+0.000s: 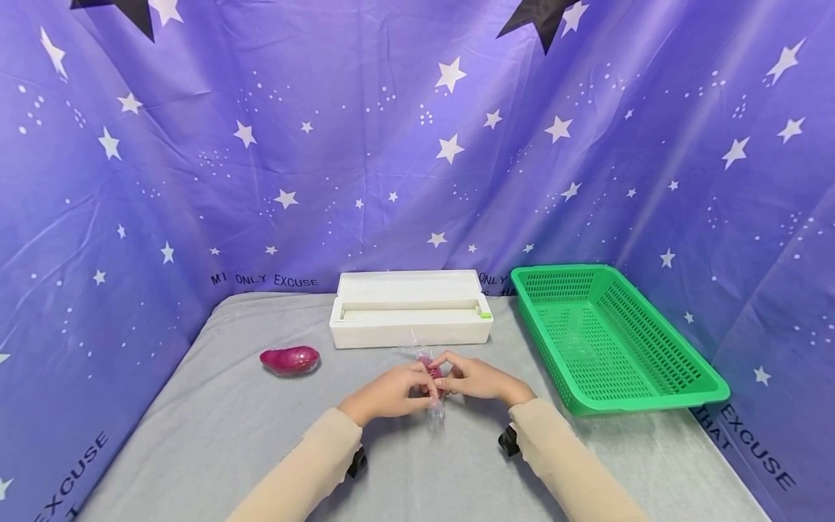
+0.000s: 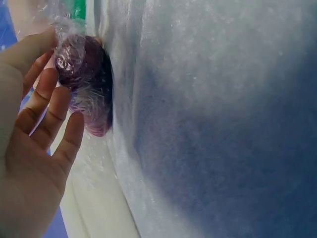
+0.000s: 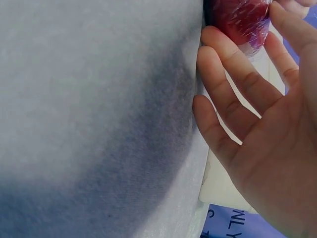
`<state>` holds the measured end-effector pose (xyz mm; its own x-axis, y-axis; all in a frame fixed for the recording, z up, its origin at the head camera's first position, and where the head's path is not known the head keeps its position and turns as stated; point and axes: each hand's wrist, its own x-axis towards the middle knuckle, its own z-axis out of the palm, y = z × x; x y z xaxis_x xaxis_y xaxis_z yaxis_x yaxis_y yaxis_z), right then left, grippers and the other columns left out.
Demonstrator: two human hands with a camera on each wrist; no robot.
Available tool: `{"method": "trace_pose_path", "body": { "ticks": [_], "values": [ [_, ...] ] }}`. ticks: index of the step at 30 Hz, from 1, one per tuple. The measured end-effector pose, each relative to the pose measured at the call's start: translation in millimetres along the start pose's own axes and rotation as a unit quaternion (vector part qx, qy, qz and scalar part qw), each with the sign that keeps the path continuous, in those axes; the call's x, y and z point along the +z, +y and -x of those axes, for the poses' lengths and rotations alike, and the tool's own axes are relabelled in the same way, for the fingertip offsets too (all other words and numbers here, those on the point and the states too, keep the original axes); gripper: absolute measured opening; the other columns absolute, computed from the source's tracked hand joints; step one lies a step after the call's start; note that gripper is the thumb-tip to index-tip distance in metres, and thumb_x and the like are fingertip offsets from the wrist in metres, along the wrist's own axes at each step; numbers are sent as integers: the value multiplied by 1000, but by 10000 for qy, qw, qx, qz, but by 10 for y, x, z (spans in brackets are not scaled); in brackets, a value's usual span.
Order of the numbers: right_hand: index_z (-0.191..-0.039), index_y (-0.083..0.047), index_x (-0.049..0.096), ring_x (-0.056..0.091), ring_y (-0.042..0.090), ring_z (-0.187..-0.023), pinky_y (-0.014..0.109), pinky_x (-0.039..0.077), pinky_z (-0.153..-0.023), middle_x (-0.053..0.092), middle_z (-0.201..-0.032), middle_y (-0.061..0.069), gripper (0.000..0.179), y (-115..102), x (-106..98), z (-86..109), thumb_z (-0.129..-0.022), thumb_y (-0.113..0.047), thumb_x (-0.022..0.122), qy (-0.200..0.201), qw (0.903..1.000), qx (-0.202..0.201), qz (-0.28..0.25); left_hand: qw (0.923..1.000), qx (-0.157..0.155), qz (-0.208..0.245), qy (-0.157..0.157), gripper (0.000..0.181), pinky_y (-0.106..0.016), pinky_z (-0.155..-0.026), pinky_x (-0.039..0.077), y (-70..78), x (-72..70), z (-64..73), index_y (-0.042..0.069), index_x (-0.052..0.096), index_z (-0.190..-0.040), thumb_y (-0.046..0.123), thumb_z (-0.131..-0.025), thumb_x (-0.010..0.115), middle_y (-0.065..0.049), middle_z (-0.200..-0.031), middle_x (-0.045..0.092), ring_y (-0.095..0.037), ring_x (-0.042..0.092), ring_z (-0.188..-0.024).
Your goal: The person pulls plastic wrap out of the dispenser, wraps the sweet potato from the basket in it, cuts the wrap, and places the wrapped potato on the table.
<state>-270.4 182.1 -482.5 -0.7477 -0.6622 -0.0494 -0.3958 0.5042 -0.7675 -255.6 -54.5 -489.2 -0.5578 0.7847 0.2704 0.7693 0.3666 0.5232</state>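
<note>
Between the two hands lies a reddish-purple sweet potato (image 1: 427, 365) wrapped in clear cling film (image 1: 435, 415), loose film sticking out at both its ends. My left hand (image 1: 394, 389) holds it from the left, its thumb and index finger at the crumpled film in the left wrist view and the other fingers loosely bent. From the right, my right hand (image 1: 479, 378) grips the sweet potato (image 3: 240, 22) between thumb and fingers, ring and little fingers spread beside it. The fingers partly cover it in the head view.
Behind the hands stands a white box (image 1: 411, 335) with its lid raised and a green piece at its right end. A second, glossy sweet potato (image 1: 291, 360) lies to the left on the grey cloth (image 1: 215, 428). A green slotted basket (image 1: 561, 362) stands at the right.
</note>
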Motion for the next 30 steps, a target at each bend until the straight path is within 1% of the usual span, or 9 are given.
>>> {"method": "trace_pose_path", "body": {
  "ticks": [4,8,12,15,18,20,22,26,30],
  "values": [
    [-133,-16,53,52,13,-66,28,44,-59,65,-85,11,32,2,-5,14,-103,-27,58,-3,10000,-4,54,9993,-25,321,198,3,-21,-77,49,-56,28,-1,18,69,-94,17,-97,68,9,-93,58,-9,57,-85],
    [-136,-18,50,55,12,-71,29,48,-64,68,-91,4,36,31,-27,32,-101,-24,58,-123,9998,-14,161,9985,-145,410,327,7,-20,-70,47,-98,60,-1,17,66,-92,10,-95,66,10,-85,55,-7,52,-79],
    [-142,-16,44,61,16,-88,31,53,-76,66,-102,3,58,55,-34,61,-89,-15,69,-411,9991,-18,-29,9964,-333,676,392,12,-21,-66,48,-118,71,-2,14,63,-93,3,-90,64,8,-82,56,-6,52,-74],
    [-144,-16,39,61,22,-97,31,52,-83,64,-106,6,75,58,-8,77,-82,-18,82,-513,9986,13,-112,9928,-537,993,412,17,-21,-64,49,-134,72,-7,13,60,-95,-2,-87,62,6,-80,57,-4,52,-71],
    [-142,-18,37,60,23,-92,29,51,-77,64,-102,7,84,56,43,83,-77,-28,89,-363,9993,10,5,9903,-644,1158,416,17,-21,-62,48,-145,70,-12,11,57,-94,-3,-87,62,6,-78,56,-3,51,-69],
    [-140,-17,38,59,22,-85,28,50,-71,64,-97,8,84,56,83,79,-76,-31,90,-180,9997,-53,127,9896,-650,1208,437,14,-21,-61,47,-150,67,-16,10,56,-91,-2,-88,63,6,-77,55,-4,50,-69],
    [-139,-16,39,58,21,-81,27,50,-68,63,-94,6,83,57,123,76,-75,-33,90,6,9997,-90,226,9889,-684,1240,451,11,-21,-61,46,-155,63,-20,9,56,-90,1,-89,63,6,-77,55,-4,50,-68],
    [-137,-15,41,58,16,-78,27,50,-69,62,-91,2,77,48,177,76,-79,-34,87,282,9990,-143,322,9877,-828,1244,466,4,-21,-62,46,-169,54,-26,8,61,-91,4,-90,62,7,-78,57,-3,50,-69],
    [-135,-14,41,59,11,-69,28,51,-67,61,-88,0,65,41,197,79,-87,-34,79,375,9985,-187,360,9876,-926,1178,467,9,-23,-65,48,-180,46,-25,11,65,-93,4,-90,60,7,-81,59,-4,53,-71]
  ]
}}
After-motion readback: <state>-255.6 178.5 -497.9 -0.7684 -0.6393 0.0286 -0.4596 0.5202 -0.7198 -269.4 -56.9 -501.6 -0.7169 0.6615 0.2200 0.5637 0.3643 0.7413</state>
